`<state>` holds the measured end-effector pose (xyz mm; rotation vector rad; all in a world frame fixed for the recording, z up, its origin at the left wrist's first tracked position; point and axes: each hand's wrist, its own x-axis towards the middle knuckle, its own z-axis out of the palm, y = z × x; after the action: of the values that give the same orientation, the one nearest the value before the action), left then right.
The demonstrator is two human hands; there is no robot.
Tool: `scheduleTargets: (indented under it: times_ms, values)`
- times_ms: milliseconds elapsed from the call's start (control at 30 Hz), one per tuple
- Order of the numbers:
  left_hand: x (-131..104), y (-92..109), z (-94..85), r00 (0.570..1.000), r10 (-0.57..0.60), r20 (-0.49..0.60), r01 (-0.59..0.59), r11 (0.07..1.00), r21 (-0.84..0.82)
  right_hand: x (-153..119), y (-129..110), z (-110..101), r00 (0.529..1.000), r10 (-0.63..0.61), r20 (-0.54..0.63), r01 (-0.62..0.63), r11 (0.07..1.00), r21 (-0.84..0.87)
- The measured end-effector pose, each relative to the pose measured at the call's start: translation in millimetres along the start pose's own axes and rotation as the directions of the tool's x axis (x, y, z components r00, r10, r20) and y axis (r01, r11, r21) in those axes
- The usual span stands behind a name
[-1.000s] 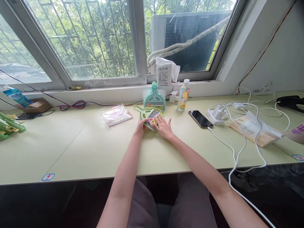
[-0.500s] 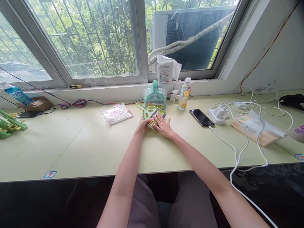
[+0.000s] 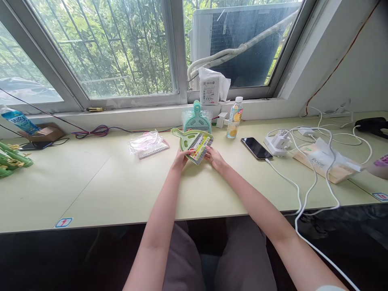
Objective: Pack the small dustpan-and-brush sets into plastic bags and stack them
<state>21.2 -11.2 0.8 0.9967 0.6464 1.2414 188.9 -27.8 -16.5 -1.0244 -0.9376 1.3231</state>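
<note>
Dustpan (image 3: 190,140) is being held tilted over the desk (image 3: 121,186), in front of the teal set (image 3: 197,120). Left hand (image 3: 180,159) is grasping one edge, right hand (image 3: 215,158) is holding the opposite one; I am thinking even, light pressure is sparing the label (image 3: 200,146) from creasing.

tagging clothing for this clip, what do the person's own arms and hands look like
The left hand and right hand are ungloved, with no watch or bracelet showing. The left arm is bare as far as it shows; so is most of the right arm. There, at the bottom edge, a pale patch may be a sleeve's end; too little shows to tell.
</note>
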Motion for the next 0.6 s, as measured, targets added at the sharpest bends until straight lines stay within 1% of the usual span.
scheduleTargets:
  times_ms: [33, 67, 233, 367, 400, 433, 467, 500, 533, 567, 600]
  values:
    - [-0.4, 0.4, 0.3, 1.000, 0.003, 0.020, -0.003, 1.000, 0.013, -0.3, 0.7, 0.9, 0.999, 0.007, 0.050, -0.010, 0.998, 0.058]
    - [-0.7, 0.6, 0.2, 0.999, 0.003, 0.037, -0.004, 1.000, 0.027, -0.9, 1.4, 2.1, 0.998, 0.008, 0.069, -0.015, 0.995, 0.097]
    - [-1.0, -0.8, -2.9, 0.997, -0.022, 0.073, 0.014, 0.994, 0.111, -3.2, 1.7, 4.2, 0.998, 0.060, 0.032, -0.064, 0.984, 0.168]
    - [-0.7, 3.3, -1.7, 0.997, -0.017, 0.075, 0.002, 0.979, 0.206, -3.1, -1.1, 3.3, 0.998, 0.059, 0.017, -0.061, 0.974, 0.220]
    - [-0.7, 6.1, -1.7, 0.999, 0.005, 0.045, -0.016, 0.970, 0.241, -3.1, -1.5, 3.2, 0.998, 0.055, 0.005, -0.055, 0.972, 0.229]
    - [-0.9, 9.5, -2.4, 0.999, 0.051, -0.014, -0.044, 0.955, 0.294, -3.2, -1.8, 3.1, 0.999, 0.052, -0.008, -0.049, 0.971, 0.234]
    - [-1.4, 13.3, -4.3, 0.986, 0.128, -0.106, -0.079, 0.923, 0.376, -3.4, -1.8, 2.9, 0.998, 0.052, -0.024, -0.045, 0.971, 0.236]
    - [-2.4, 17.0, -7.4, 0.948, 0.236, -0.215, -0.105, 0.866, 0.489, -3.5, -1.8, 2.5, 0.998, 0.054, -0.039, -0.044, 0.971, 0.236]
    - [-3.8, 20.4, -11.7, 0.875, 0.368, -0.315, -0.102, 0.776, 0.622, -3.7, -1.7, 1.9, 0.997, 0.058, -0.053, -0.044, 0.970, 0.237]
    - [-5.6, 23.1, -17.1, 0.781, 0.500, -0.374, -0.056, 0.653, 0.755, -3.6, -1.7, 1.1, 0.996, 0.062, -0.065, -0.045, 0.970, 0.241]
    - [-7.5, 25.1, -23.2, 0.696, 0.610, -0.379, 0.021, 0.510, 0.860, -3.5, -1.9, 0.3, 0.995, 0.064, -0.074, -0.044, 0.968, 0.248]
